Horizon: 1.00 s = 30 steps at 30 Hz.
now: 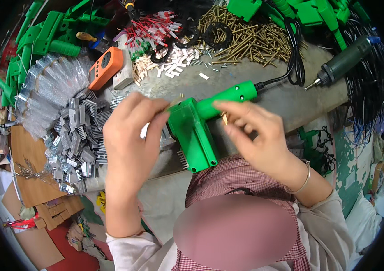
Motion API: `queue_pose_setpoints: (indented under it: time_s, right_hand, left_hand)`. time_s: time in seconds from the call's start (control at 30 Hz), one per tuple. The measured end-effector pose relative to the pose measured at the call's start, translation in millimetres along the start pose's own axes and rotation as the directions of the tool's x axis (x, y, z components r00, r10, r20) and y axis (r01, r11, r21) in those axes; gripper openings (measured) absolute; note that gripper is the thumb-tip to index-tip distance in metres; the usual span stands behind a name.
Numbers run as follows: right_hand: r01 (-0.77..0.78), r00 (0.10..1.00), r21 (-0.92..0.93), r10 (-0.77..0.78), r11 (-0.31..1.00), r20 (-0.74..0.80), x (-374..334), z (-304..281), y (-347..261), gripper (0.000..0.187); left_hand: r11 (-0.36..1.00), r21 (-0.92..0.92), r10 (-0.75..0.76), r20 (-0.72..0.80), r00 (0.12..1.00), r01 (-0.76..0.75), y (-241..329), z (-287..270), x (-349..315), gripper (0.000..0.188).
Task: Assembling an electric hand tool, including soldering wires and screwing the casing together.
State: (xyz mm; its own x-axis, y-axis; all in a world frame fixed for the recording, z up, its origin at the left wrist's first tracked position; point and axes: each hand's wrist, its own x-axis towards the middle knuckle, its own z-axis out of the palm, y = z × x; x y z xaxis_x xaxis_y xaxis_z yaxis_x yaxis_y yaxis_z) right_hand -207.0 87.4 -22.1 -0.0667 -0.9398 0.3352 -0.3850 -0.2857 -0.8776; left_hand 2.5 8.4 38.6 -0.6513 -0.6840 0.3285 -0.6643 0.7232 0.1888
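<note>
A green plastic tool housing (193,135) with a round handle (228,98) lies at the bench edge in front of me. A black cord leaves the handle's end, and a finned metal piece (182,159) shows at the body's left side. My left hand (131,124) is closed in a pinch at the housing's upper left corner. A small brass screw (181,95) sticks up by those fingertips. My right hand (259,137) hovers just below the handle, fingers curled, with a brass screw (224,118) between thumb and fingers. Its fingers are slightly blurred.
Brass screws (250,43) are heaped at the back, beside small white blocks (174,65) and red-wired parts (153,29). An orange meter (106,67) stands left, above grey finned metal pieces (77,124). An electric screwdriver (345,61) lies right, near black cables (370,90).
</note>
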Motion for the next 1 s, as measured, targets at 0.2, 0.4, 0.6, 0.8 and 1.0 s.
queue_pose_setpoints:
  time_s: [0.2,0.4,0.6,0.8,1.0]
  right_hand:
    - [-0.209,0.959,0.482,0.276,0.851,-0.070,-1,19,8,0.012]
    - [-0.200,0.961,0.600,0.274,0.775,-0.034,-4,25,13,0.010]
    - [-0.312,0.894,0.682,0.447,0.662,-0.025,-8,25,15,0.013]
    - [-0.039,0.986,0.013,0.041,0.999,-0.164,-11,36,22,0.011]
    - [0.061,0.997,0.012,-0.060,0.998,-0.058,-19,0,16,0.038]
  left_hand:
    - [0.729,-0.677,-0.264,-0.141,0.954,0.102,20,46,30,0.041]
    - [0.936,-0.334,0.043,-0.211,0.977,-0.113,8,65,30,0.043]
    - [0.968,-0.127,0.215,-0.035,0.976,-0.217,16,54,35,0.036]
    - [0.953,-0.265,-0.153,-0.006,0.988,0.146,18,71,28,0.015]
    - [0.924,-0.345,-0.193,-0.044,0.980,0.166,23,67,38,0.005]
